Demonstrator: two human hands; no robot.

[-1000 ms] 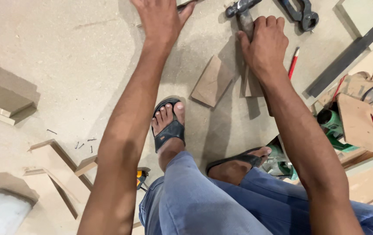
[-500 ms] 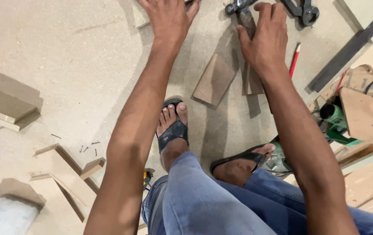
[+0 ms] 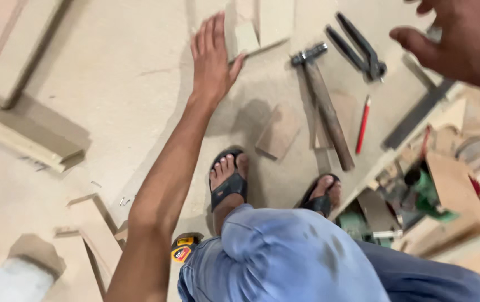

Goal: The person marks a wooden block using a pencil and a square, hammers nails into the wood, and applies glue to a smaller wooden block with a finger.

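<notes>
Your left hand [image 3: 213, 59] lies flat, fingers spread, steadying a wood offcut [image 3: 245, 34] at twelve o'clock. Your right hand [image 3: 464, 39] hovers open, holding nothing, above the pincers [image 3: 357, 47] at two o'clock.

From where I watched, the floor [image 3: 111, 84] was a pale, dusty board surface under soft, even light. Wooden offcuts [image 3: 33, 140] lay stacked along its left edge, with more angled scraps [image 3: 97, 235] lower down. At the right, a cluttered heap of boards and green tools [image 3: 430, 190] crowded the edge.
</notes>
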